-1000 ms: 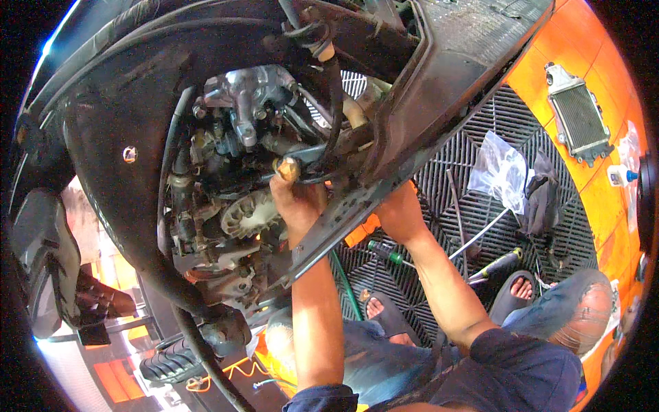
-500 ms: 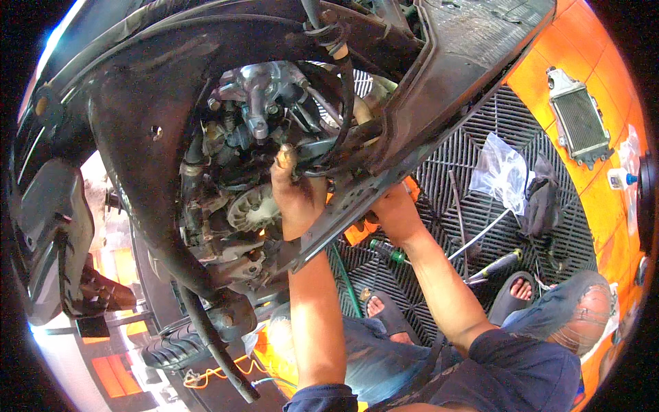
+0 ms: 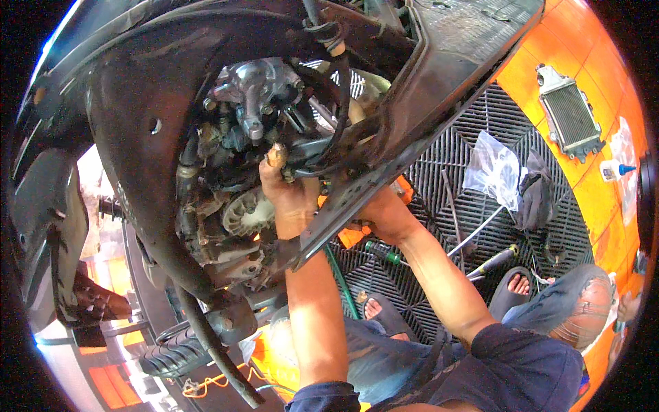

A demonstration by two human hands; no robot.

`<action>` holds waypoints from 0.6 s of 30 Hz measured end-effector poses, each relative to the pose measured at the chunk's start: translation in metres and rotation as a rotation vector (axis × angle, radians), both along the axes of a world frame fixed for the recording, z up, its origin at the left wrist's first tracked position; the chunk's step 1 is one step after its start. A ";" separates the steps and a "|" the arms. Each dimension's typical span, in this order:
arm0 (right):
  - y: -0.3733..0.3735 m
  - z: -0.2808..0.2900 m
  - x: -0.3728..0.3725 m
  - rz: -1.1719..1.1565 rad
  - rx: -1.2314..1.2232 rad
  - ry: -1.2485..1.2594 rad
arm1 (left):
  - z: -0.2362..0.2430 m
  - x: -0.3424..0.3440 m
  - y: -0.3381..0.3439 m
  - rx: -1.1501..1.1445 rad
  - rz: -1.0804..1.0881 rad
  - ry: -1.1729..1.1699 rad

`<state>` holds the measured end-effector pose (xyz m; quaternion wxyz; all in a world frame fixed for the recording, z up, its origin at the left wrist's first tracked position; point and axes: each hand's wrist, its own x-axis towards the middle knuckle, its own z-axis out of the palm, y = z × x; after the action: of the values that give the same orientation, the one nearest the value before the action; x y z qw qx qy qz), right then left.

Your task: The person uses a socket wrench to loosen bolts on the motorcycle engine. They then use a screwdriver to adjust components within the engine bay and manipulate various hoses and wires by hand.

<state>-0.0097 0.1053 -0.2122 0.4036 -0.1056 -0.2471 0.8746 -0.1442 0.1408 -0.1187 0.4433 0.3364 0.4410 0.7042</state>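
Note:
My left hand [image 3: 288, 196] reaches up among the machinery, its thumb raised against a dark bracket below a metal housing [image 3: 250, 93] and beside a pale finned wheel [image 3: 244, 213]. Its other fingers are hidden. My right hand [image 3: 381, 213] is curled under the edge of the long dark panel [image 3: 453, 75], close to an orange object [image 3: 353, 235]; what its fingers grip is hidden. A curved black frame member [image 3: 137, 103] arches over the left of the mechanism.
On the orange floor [image 3: 570, 206] lie a radiator [image 3: 568, 113] and a small bottle [image 3: 611, 170]. The grated mat [image 3: 439, 261] bears a plastic bag [image 3: 491, 161], dark cloth [image 3: 535, 192], rods and a green-handled tool [image 3: 384, 253]. My knees and sandalled feet [image 3: 515, 292] are below.
My left thumb has risen a little and my hand has shifted slightly left since the half-second-ago frame. My right hand has moved only slightly. The vehicle parts shift a little within the view.

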 end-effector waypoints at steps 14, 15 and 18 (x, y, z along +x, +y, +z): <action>0.004 0.004 0.011 -0.196 0.200 -0.348 | -0.021 -0.012 0.000 0.078 -0.077 -0.033; 0.004 0.005 0.013 -0.219 0.228 -0.390 | -0.018 -0.014 -0.001 0.063 -0.090 -0.009; 0.002 0.010 0.017 -0.190 0.121 -0.328 | -0.009 -0.022 -0.003 -0.002 -0.124 0.015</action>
<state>0.0078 0.1075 -0.2019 0.4441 -0.2451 -0.3508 0.7871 -0.1661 0.1380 -0.1278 0.4833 0.3677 0.4232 0.6724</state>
